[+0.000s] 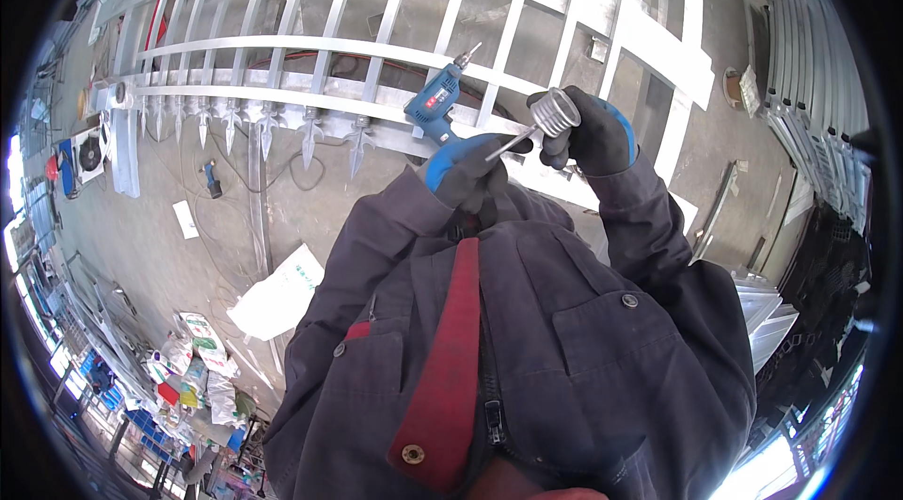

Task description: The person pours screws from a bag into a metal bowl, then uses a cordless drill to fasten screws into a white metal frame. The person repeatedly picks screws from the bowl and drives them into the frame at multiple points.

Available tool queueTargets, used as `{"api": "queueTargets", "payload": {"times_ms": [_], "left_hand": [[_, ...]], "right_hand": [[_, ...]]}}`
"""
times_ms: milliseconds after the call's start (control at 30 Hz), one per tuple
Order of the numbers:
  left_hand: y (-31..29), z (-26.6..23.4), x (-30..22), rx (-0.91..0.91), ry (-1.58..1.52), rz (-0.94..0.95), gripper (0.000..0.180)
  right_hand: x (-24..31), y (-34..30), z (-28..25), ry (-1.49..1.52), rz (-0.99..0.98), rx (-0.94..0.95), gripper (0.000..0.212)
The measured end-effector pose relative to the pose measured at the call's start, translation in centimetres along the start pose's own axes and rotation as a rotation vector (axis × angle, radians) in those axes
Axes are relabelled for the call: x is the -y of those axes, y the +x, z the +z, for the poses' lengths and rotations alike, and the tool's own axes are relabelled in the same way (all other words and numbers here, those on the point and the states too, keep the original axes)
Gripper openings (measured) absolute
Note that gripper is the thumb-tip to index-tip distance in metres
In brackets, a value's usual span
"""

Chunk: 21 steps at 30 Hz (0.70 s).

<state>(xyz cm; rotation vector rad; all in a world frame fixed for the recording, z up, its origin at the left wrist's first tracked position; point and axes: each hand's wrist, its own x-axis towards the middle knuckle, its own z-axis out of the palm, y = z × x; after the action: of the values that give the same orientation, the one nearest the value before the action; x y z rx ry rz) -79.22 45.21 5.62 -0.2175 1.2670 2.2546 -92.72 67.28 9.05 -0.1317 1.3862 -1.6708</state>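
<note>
Holding ribbed cylinder (pixel 555 111) near railing edge (pixel 320 101), floor (pixel 169 246) leftward.

I saw the head camera look steeply down from close above the jacket (pixel 564 340), out over the metal railing (pixel 357 46) beyond.

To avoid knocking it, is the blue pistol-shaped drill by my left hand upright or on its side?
On its side: the blue drill shows the camera its broad flank.
</note>
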Motion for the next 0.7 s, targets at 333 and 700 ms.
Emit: {"api": "queueTargets", "payload": {"times_ms": [333, 700], "left_hand": [[0.4, 1.9, -2.5, 0.004, -0.024, -0.075, 0.083], [1.7, 1.7, -1.3, 0.013, -0.086, -0.19, 0.072]], "right_hand": [[1.1, -0.5, -1.1, 0.02, 0.027, -0.025, 0.056], [2.2, -0.5, -1.4, -0.056, 0.027, -0.159, 0.05]]}}
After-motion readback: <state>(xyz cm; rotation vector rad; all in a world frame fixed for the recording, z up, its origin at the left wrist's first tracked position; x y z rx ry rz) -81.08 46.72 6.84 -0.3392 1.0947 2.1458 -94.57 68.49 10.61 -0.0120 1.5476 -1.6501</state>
